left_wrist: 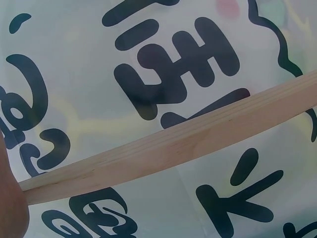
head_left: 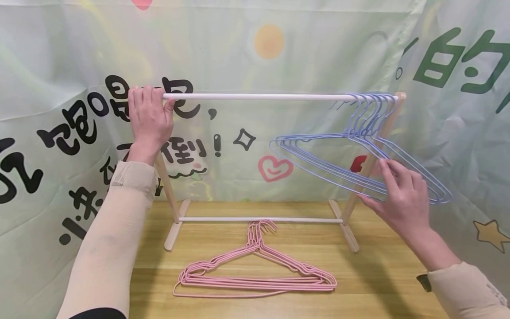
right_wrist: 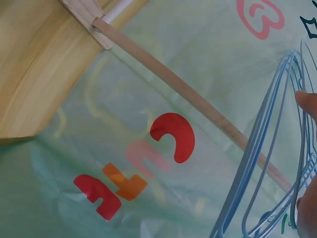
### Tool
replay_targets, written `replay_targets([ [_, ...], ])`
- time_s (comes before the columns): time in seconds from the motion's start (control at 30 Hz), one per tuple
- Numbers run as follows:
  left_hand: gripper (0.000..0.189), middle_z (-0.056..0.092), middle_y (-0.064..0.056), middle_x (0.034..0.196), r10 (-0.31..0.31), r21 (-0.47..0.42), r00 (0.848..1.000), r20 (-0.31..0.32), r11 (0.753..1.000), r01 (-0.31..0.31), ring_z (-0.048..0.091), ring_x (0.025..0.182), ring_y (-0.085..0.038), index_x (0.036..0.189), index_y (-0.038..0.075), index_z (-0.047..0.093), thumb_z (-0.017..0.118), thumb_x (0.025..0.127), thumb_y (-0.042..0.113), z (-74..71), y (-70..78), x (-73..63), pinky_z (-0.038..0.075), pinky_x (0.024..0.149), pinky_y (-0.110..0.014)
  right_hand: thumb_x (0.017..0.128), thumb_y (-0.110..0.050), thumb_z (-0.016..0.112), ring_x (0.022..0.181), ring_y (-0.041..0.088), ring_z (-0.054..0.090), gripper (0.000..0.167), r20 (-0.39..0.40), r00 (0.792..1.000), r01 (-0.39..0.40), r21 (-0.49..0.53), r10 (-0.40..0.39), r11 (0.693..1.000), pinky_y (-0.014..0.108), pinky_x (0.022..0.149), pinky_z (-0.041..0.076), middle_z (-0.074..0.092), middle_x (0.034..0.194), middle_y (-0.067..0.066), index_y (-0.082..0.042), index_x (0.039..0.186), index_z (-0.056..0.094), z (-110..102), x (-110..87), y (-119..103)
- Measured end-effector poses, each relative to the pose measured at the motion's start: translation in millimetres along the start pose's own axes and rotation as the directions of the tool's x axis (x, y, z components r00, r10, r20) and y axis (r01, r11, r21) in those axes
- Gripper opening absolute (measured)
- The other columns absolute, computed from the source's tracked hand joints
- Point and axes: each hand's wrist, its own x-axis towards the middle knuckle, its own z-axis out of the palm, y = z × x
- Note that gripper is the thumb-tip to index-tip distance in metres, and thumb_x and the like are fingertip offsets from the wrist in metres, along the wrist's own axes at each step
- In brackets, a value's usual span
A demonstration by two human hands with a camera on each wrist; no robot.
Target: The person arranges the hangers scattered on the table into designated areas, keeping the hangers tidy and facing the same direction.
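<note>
A wooden rack with a white top rail (head_left: pixel 255 96) stands on the table. My left hand (head_left: pixel 150 116) grips its upper left corner, fingers over the rail and thumb beneath. Several blue wire hangers (head_left: pixel 354 133) hang bunched at the rail's right end, hooks over it. My right hand (head_left: pixel 408 199) holds hanger wire at the lower right of the bunch, between thumb and fingers. In the right wrist view the blue hangers (right_wrist: pixel 249 148) run beside the fingertips (right_wrist: pixel 303 101). The left wrist view shows a wooden rack post (left_wrist: pixel 173 141) by the hand's edge.
Several pink hangers (head_left: pixel 255 243) lie stacked on the wooden table (head_left: pixel 382 283), hooks at the lower white bar (head_left: pixel 223 219). The rack's feet (head_left: pixel 173 239) stand on either side of them. A printed cloth (head_left: pixel 239 53) hangs behind and at both sides.
</note>
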Motion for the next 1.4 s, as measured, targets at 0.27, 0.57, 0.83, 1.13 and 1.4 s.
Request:
replay_targets([
  [0.27,0.049,0.038,-0.020,0.101,-0.006,0.007,1.000,0.005,1.000,0.006,0.032,0.104,-0.043,0.111,-0.002,0.045,0.036,0.111,0.046,-0.1,0.6,-0.6,0.020,0.118,-0.051,0.095,-0.074,0.049,0.101,0.056,0.053,0.093,-0.026,0.999,-0.019,0.018,0.020,1.000,0.064,0.077,0.039,0.059,0.131,0.032,0.007,0.138,0.059,2,-0.6,1],
  [0.57,0.051,0.039,-0.021,0.102,-0.014,0.008,1.000,0.013,1.000,0.014,0.033,0.105,-0.044,0.112,-0.001,0.045,0.033,0.111,0.048,-0.3,0.3,0.3,0.018,0.122,-0.050,0.098,-0.053,0.055,0.102,0.055,0.057,0.068,-0.139,0.985,-0.096,0.064,0.104,0.993,0.063,0.076,0.038,0.064,0.121,0.031,0.009,0.126,0.063,-15,32.1,-1],
  [0.83,0.052,0.039,-0.021,0.102,-0.013,0.000,1.000,0.013,1.000,0.013,0.033,0.106,-0.045,0.111,-0.002,0.045,0.034,0.111,0.048,-1.1,1.0,0.2,0.017,0.122,-0.050,0.096,-0.040,0.053,0.106,0.053,0.053,0.058,-0.184,0.959,-0.203,0.076,0.214,0.976,0.052,0.091,0.039,0.061,0.121,0.033,0.007,0.129,0.059,-31,83.2,13],
  [1.13,0.051,0.039,-0.021,0.103,-0.020,-0.004,0.999,0.025,1.000,0.020,0.033,0.107,-0.044,0.111,-0.002,0.045,0.034,0.111,0.048,-1.2,0.3,-1.6,0.014,0.124,-0.049,0.097,-0.030,0.059,0.118,0.047,0.048,0.054,0.000,0.934,-0.357,0.009,0.357,0.934,0.061,0.102,0.036,0.055,0.131,0.029,0.003,0.139,0.052,-22,114.6,47],
  [1.4,0.051,0.040,-0.021,0.103,-0.010,-0.009,1.000,0.007,1.000,0.010,0.033,0.107,-0.044,0.112,-0.002,0.045,0.034,0.111,0.048,-0.7,0.9,0.1,0.015,0.124,-0.049,0.095,-0.027,0.062,0.123,0.050,0.044,0.056,0.087,0.891,-0.444,-0.037,0.445,0.896,0.064,0.098,0.032,0.051,0.134,0.029,0.002,0.140,0.048,-5,118.6,69],
])
